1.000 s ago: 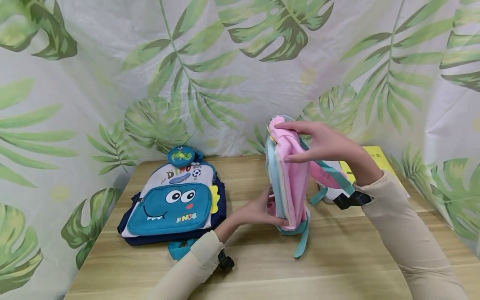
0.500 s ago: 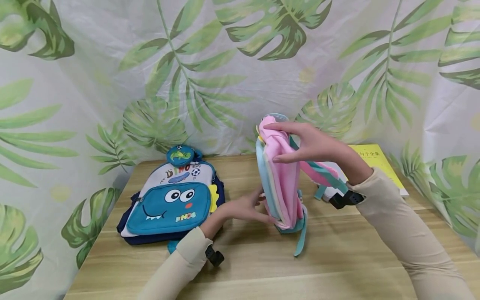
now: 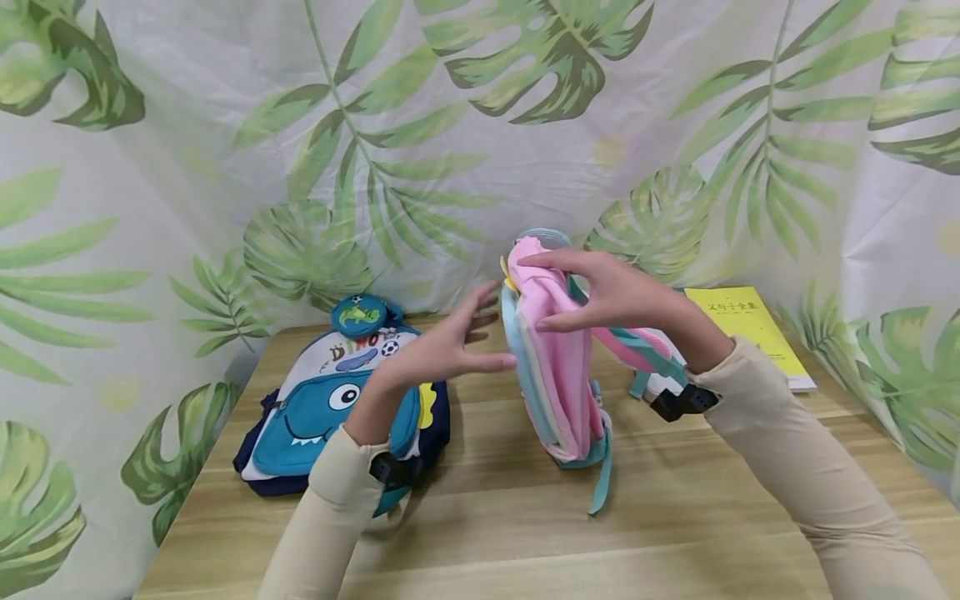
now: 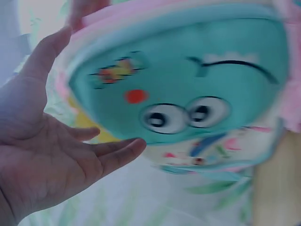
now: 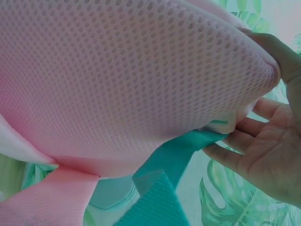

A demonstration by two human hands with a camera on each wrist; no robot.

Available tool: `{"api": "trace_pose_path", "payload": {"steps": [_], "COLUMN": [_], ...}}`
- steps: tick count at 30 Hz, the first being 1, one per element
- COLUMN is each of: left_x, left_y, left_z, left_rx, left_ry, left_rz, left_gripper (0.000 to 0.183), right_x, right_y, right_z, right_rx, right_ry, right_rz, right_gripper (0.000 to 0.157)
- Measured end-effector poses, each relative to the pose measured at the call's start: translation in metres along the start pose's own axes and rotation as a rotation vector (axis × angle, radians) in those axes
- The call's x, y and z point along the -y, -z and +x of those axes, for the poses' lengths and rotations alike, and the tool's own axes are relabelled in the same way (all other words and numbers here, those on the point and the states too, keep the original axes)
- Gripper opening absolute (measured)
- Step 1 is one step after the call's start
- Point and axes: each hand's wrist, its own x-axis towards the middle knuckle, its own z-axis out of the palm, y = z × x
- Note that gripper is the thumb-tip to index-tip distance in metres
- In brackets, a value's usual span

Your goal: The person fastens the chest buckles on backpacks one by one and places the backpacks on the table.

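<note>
A small pink-and-teal backpack (image 3: pixel 558 367) stands on edge in the head view, leaning slightly left. My right hand (image 3: pixel 618 292) grips its upper edge. Thumb and fingers lie on opposite sides of that edge in the right wrist view, near the mesh back (image 5: pixel 141 84) and a teal strap (image 5: pixel 169 160). Beside the bag's front, my left hand (image 3: pixel 442 346) has spread fingers and holds nothing. The left wrist view shows that hand (image 4: pixel 61 155) near the teal front pocket (image 4: pixel 197 89) with its cartoon eyes; whether the thumb touches the bag I cannot tell.
A blue dinosaur backpack (image 3: pixel 300 442) lies at the left, partly behind my left forearm, with a round blue pouch (image 3: pixel 358 315) at its top. A yellow book (image 3: pixel 750 325) lies at the back right. Behind the wooden table (image 3: pixel 495 533) hangs a leaf-patterned cloth (image 3: pixel 420 208).
My left hand has let go of the pink backpack's lower part and risen to the upper left with fingers spread. The bag's top, with my right hand, has shifted left.
</note>
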Motion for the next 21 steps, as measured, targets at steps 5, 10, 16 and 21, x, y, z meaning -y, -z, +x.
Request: {"api": "trace_pose_path", "payload": {"steps": [5,10,16,21], "left_x": [-0.026,-0.037,-0.036,-0.037], "left_y": [0.015,0.018,0.015,0.013], "left_z": [0.004,0.013,0.018,0.017], "left_rx": [-0.066,-0.075,-0.09,-0.104], "left_ry": [-0.005,-0.037,-0.061,-0.042], "left_rz": [-0.004,0.048,0.1,0.116], "left_gripper": [0.096,0.085,0.077,0.075], "right_x": [0.002,0.0,0.002,0.001], "right_y": [-0.003,-0.008,-0.011,-0.01], "right_z": [0.003,0.009,0.009,0.007], "right_rx": [0.016,0.015,0.009,0.009], "right_ry": [0.012,0.041,0.059,0.077], "right_rz": [0.0,0.002,0.014,0.03], "right_gripper": [0.078,0.078,0.076,0.078]}}
